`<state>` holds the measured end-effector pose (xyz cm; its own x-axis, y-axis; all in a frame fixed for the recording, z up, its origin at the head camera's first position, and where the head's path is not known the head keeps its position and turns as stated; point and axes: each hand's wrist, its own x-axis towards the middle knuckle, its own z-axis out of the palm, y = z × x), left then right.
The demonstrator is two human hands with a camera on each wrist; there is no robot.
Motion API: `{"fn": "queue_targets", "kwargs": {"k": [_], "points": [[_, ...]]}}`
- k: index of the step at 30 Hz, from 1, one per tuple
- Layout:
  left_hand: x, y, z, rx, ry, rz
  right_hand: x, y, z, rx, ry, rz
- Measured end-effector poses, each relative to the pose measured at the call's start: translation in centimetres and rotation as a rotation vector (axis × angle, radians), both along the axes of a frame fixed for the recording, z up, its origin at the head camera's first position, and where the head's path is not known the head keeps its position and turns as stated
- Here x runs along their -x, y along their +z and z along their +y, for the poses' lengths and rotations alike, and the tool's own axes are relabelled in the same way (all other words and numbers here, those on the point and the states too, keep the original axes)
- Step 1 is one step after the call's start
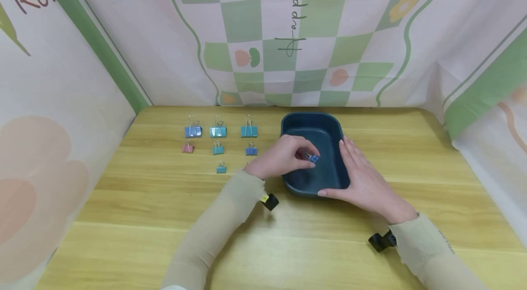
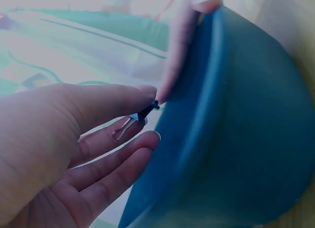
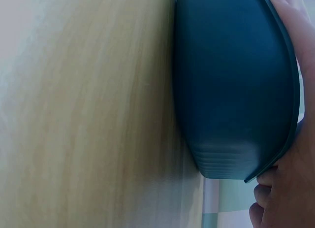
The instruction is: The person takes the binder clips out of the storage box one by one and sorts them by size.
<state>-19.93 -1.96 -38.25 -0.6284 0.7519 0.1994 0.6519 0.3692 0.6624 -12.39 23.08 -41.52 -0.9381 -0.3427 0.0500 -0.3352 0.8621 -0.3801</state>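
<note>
Over the inside of a dark blue plastic tray [image 1: 291, 185], my left hand [image 1: 286, 155] pinches a small blue binder clip [image 1: 314, 158] between thumb and fingers. In the left wrist view the same binder clip [image 2: 143, 113] shows its wire handles pointing back toward the palm. My right hand [image 1: 364, 182] rests against the tray's right side, its fingers fairly straight along the rim and its thumb at the front edge. From the right wrist, the tray's outer wall [image 3: 231, 85] appears with the hand on its rim.
Left of the tray, binder clips stand in rows on the wooden table [image 1: 313, 244]: large blue [image 1: 193, 132] and teal ones behind, smaller ones ahead, including a pink clip [image 1: 187, 148]. My left wrist partly hides one clip. A patterned cloth [image 1: 284, 84] hangs along the back.
</note>
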Motion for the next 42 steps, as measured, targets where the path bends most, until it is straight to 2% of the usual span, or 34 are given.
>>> {"fn": "queue_targets", "kwargs": {"k": [7,11,14,17,23,26,30,35,38,42], "points": [[0.2,1.4,-2.1,-0.046,0.055,-0.071,0.0,0.0,0.0,-0.006,-0.004,-0.01],[0.4,2.0,-4.0,-0.072,0.107,-0.054,0.0,-0.1,0.0,-0.004,-0.002,0.0],[0.8,2.2,-5.9,-0.099,0.14,-0.038,0.0,-0.1,0.0,-0.003,-0.001,0.003],[1.0,2.6,-8.2,-0.109,0.192,-0.053,0.0,0.0,0.0,-0.005,-0.002,-0.001],[1.1,3.1,-13.7,-0.096,0.331,-0.074,0.0,0.2,0.0,-0.005,-0.004,-0.008],[1.0,2.6,-16.4,-0.083,0.391,-0.093,-0.1,0.2,-0.1,-0.005,0.0,-0.011],[0.8,1.4,-20.0,-0.04,0.427,-0.13,-0.1,0.2,-0.1,-0.003,0.001,-0.018],[0.1,-0.4,-24.0,0.088,0.459,-0.209,-0.1,0.0,-0.1,-0.001,0.001,-0.008],[-0.3,-1.4,-25.5,0.168,0.465,-0.242,-0.1,-0.1,-0.2,-0.004,-0.002,-0.005],[-0.9,-2.2,-26.2,0.227,0.448,-0.26,0.0,0.0,-0.1,-0.002,-0.002,0.0]]}}
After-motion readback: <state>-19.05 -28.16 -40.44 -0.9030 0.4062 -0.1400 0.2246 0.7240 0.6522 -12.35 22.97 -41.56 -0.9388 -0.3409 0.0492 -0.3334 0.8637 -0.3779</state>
